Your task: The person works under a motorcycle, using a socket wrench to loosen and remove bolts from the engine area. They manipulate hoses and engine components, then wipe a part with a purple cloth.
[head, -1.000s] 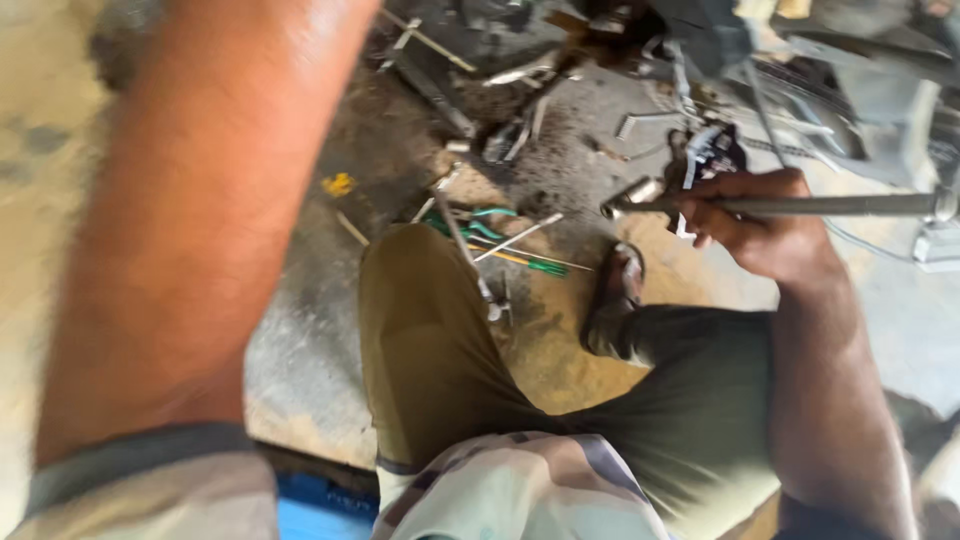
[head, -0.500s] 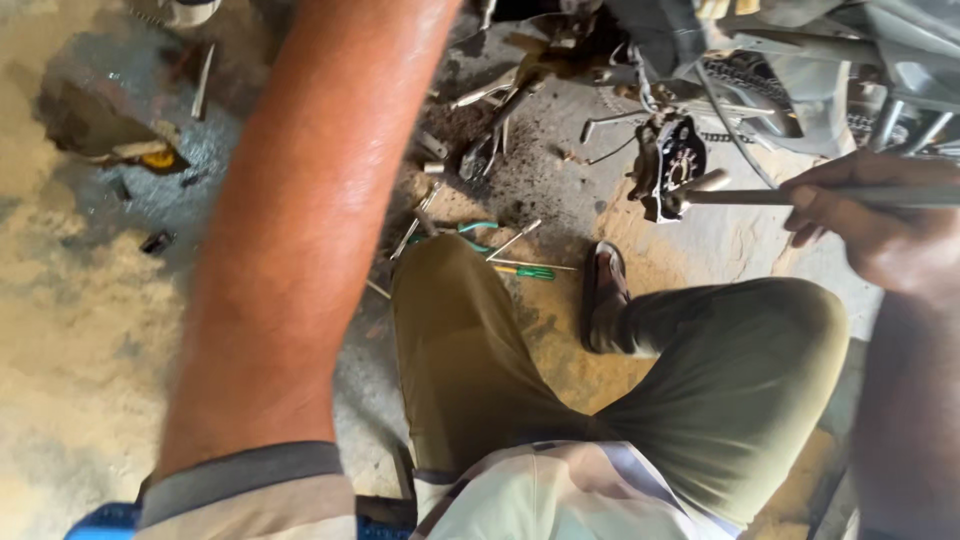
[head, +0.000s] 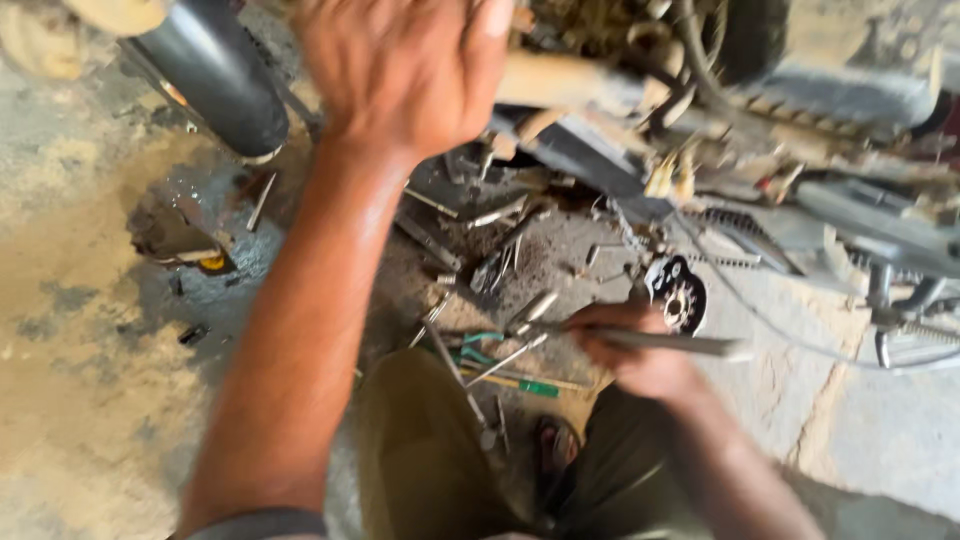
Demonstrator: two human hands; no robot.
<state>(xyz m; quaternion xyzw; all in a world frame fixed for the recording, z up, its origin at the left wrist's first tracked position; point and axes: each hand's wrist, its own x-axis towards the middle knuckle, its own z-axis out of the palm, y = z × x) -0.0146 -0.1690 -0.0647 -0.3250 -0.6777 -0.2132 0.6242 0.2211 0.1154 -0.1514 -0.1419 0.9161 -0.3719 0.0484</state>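
My left hand [head: 400,75] is raised at the top of the view, its back toward me, against the underside of a motorcycle [head: 700,130]; blur hides what the fingers do. My right hand [head: 635,355] is lower, above my knee, closed around a long grey metal bar [head: 690,345] that points right. Just beyond that hand a small black toothed sprocket [head: 680,295] hangs by the engine. I am squatting, and my olive trouser legs [head: 420,450] fill the bottom.
Several loose tools and metal rods [head: 480,350], one with a green handle [head: 535,387], lie on the dirty concrete floor between my knees and the motorcycle. A black tyre [head: 215,75] stands at the upper left. Cables and a chain [head: 740,262] hang to the right.
The view has swung up toward the motorcycle. My left arm has stretched forward and up to it. My right hand with the bar has come down and left, nearer my knee.
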